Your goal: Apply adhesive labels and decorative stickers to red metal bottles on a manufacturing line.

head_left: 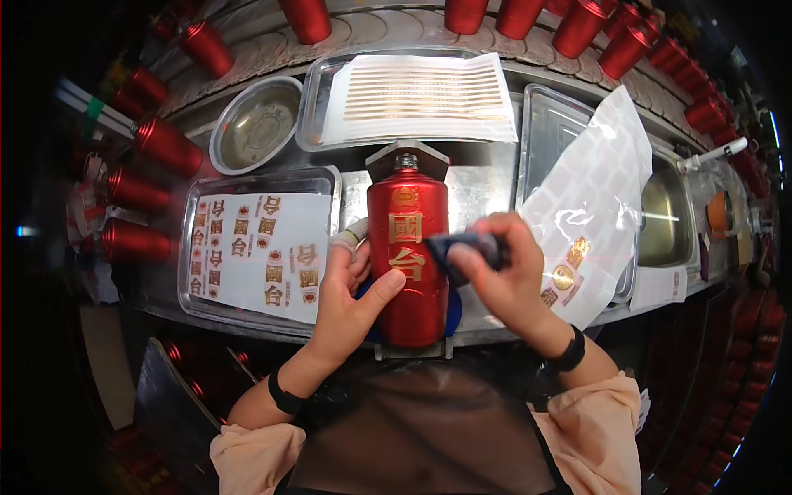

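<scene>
A glossy red bottle [408, 309] with gold lettering lies in a metal cradle [425, 153], its bare threaded neck pointing away from me. My left hand [355, 285] is wrapped round the bottle's left side, thumb across its front near the lower gold character. In my right hand [507, 268] is a dark blue, wedge-shaped scraper [470, 250], smeared by motion. The scraper's tip is at the bottle's right side, beside the gold characters; whether it touches is hard to tell. Something blue [454, 312] shows beneath the bottle.
A metal tray [186, 280] with a sheet of gold decals sits left, a round metal bowl [221, 147] behind it. Another tray [312, 107] holds a gold-striped sheet. At right, a decal sheet [598, 198] overlaps a tray [528, 148] beside a water basin [681, 239]. Red bottles [206, 48] line the conveyor [371, 37].
</scene>
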Tool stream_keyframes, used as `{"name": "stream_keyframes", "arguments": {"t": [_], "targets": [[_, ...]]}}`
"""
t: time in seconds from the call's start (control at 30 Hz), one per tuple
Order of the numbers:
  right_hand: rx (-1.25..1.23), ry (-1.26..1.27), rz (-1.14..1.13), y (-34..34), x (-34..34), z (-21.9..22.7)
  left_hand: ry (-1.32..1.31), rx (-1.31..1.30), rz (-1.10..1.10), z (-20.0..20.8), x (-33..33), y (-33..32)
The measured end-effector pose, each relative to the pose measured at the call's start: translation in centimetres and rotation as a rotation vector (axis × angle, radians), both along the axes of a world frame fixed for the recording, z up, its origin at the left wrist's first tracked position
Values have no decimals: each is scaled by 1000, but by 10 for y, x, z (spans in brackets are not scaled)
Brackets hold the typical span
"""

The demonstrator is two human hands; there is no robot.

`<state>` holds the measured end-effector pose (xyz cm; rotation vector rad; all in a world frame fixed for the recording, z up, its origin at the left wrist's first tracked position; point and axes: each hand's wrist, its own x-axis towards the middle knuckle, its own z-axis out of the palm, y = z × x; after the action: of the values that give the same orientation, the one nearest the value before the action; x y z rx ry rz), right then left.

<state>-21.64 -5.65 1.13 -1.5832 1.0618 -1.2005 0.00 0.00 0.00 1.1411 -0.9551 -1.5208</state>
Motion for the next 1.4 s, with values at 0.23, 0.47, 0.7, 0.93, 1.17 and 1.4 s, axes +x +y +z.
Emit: {"name": "stream_keyframes", "arguments": {"t": [0.23,0.47,0.7,0.93,1.17,1.4], "targets": [[-180,-17,-17,-9,-3,-6,-236,-216,110,3,-10,1],[237,-150,-107,-8,-11,0,-1158,-768,-112,33,3,-21],[305,-131,-103,13,-14,8,-1299,-867,-264,35,5,-14],[226,-72,-53,25,-11,21,-1211,-905,-188,24,14,-9],[-93,123,78,21,10,19,-1277,-827,-138,21,21,-46],[-172,147,33,17,8,15,-1105,-665,-117,7,30,-41]]}}
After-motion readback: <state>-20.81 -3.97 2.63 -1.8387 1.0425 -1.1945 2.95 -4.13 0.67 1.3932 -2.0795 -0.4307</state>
